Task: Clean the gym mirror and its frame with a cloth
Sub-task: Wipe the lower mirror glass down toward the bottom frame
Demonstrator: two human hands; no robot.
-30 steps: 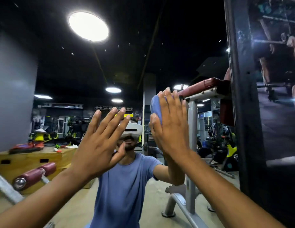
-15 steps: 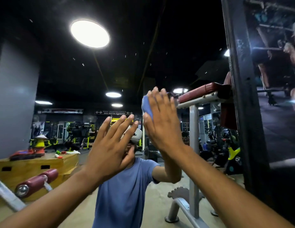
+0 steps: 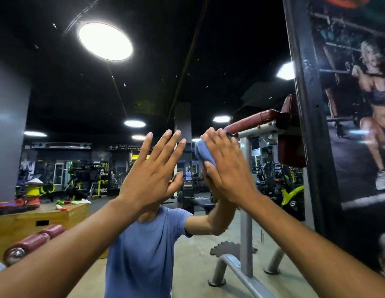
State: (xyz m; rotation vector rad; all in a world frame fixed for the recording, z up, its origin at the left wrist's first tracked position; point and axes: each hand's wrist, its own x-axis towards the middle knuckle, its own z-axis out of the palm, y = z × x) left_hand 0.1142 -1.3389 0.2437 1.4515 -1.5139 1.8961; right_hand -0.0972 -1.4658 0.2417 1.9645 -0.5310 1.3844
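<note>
The gym mirror point(image 3: 187, 67) fills most of the view and reflects the gym behind me. Its dark frame point(image 3: 309, 130) runs down the right side. My right hand point(image 3: 227, 166) presses a blue cloth point(image 3: 203, 152) flat against the glass with straight fingers; only the cloth's left edge shows past my thumb. My left hand point(image 3: 154, 171) is raised beside it, palm toward the mirror, fingers spread and straight, holding nothing. My reflection in a blue shirt is partly hidden behind both hands.
A poster point(image 3: 363, 125) covers the wall right of the frame. The mirror reflects a grey bench stand with a maroon pad point(image 3: 255, 122), a wooden box point(image 3: 36, 220) at the left, maroon roller pads point(image 3: 30, 243) and ceiling lights.
My right hand has slid the cloth leftward on the glass, closing the gap to my left hand. The view has tilted upward, showing more ceiling.
</note>
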